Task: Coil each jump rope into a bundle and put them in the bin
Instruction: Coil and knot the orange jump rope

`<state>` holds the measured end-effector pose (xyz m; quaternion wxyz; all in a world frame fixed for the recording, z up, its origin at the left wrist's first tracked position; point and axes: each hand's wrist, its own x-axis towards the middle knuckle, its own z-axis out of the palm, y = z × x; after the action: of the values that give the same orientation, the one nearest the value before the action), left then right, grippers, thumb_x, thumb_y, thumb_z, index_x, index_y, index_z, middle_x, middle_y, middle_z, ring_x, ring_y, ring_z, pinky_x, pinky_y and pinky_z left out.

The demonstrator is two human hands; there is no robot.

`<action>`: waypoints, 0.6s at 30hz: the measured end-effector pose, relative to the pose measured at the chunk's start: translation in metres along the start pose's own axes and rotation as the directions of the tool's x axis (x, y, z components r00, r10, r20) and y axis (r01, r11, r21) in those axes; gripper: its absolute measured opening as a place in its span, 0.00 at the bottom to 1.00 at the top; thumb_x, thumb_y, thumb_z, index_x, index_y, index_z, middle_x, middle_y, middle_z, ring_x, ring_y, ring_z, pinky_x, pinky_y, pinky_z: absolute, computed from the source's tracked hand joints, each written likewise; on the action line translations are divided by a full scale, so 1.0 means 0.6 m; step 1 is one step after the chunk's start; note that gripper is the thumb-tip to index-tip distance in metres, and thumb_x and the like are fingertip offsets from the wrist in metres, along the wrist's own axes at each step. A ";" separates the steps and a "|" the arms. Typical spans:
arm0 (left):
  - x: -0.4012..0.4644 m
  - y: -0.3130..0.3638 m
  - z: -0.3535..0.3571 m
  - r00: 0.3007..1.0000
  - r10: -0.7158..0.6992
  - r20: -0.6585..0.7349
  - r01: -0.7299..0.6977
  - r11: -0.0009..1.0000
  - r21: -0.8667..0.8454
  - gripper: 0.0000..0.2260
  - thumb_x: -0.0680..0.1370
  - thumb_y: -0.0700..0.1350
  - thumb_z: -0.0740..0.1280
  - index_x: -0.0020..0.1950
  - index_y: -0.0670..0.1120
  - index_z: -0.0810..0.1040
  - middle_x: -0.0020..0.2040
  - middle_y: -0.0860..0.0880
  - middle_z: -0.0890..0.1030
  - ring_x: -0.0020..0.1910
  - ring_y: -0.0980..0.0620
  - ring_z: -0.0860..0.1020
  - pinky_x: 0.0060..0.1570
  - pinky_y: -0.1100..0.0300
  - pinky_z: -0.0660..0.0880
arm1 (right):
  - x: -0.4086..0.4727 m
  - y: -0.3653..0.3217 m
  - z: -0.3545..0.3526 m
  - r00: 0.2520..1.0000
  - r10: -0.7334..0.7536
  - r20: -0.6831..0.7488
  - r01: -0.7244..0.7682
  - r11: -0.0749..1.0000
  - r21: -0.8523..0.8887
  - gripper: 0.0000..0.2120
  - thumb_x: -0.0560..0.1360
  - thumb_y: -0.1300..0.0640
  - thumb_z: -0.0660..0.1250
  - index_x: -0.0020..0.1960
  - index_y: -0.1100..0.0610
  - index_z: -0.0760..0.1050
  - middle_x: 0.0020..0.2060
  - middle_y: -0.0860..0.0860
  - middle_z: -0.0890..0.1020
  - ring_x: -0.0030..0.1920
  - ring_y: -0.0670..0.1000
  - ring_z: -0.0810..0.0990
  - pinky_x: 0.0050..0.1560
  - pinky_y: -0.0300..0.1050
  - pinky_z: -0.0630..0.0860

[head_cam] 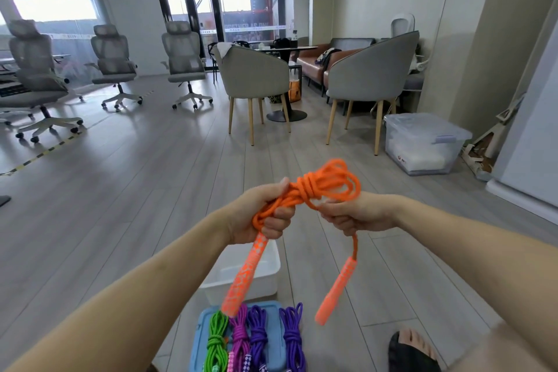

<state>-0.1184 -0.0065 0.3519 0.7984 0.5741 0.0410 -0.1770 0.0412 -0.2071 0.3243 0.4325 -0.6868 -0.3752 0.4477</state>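
Orange jump rope [305, 190] gripped mid-frame by left hand [265, 211] and right hand [353, 214], grey plank floor [136, 190], office chairs [114, 63] upper left, white bin [265, 269] below.

— Can we read anything here?
— Hardly. We see pale mirrored lettering on a strip [250, 28] across the far glass wall [247, 6], too blurred for us to make out.
— And the clear storage box [422, 142] by the wall?
— We spot a small red mark [400, 157] near its lower left corner, unreadable.
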 end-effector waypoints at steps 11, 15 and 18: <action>0.043 -0.102 -0.016 0.933 -0.057 -0.357 0.255 0.804 0.538 0.14 0.86 0.54 0.56 0.52 0.44 0.70 0.33 0.48 0.70 0.25 0.53 0.66 0.27 0.61 0.63 | 0.023 -0.041 0.060 0.932 -0.092 -0.351 -0.140 0.801 -0.581 0.17 0.79 0.44 0.70 0.40 0.55 0.85 0.31 0.50 0.77 0.32 0.46 0.71 0.34 0.43 0.68; 0.063 -0.097 -0.019 0.805 0.154 -0.573 0.029 0.954 0.297 0.15 0.85 0.50 0.56 0.55 0.40 0.75 0.31 0.47 0.69 0.23 0.53 0.65 0.24 0.63 0.62 | 0.019 -0.039 0.072 0.902 -0.133 -0.411 -0.082 0.882 -0.465 0.20 0.83 0.47 0.64 0.42 0.61 0.81 0.30 0.50 0.71 0.27 0.46 0.66 0.29 0.41 0.64; 0.061 -0.057 -0.007 0.790 0.212 -0.575 -0.196 0.976 0.089 0.14 0.86 0.51 0.55 0.51 0.42 0.73 0.32 0.47 0.68 0.24 0.53 0.65 0.23 0.64 0.61 | 0.017 -0.034 0.082 0.910 -0.089 -0.404 -0.003 0.975 -0.222 0.18 0.84 0.46 0.62 0.43 0.58 0.79 0.30 0.48 0.71 0.25 0.47 0.64 0.25 0.40 0.61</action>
<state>-0.0948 -0.0209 0.3101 0.7548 0.6114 0.2185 0.0935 -0.0046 -0.1781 0.3295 0.4338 -0.8003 -0.3375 0.2397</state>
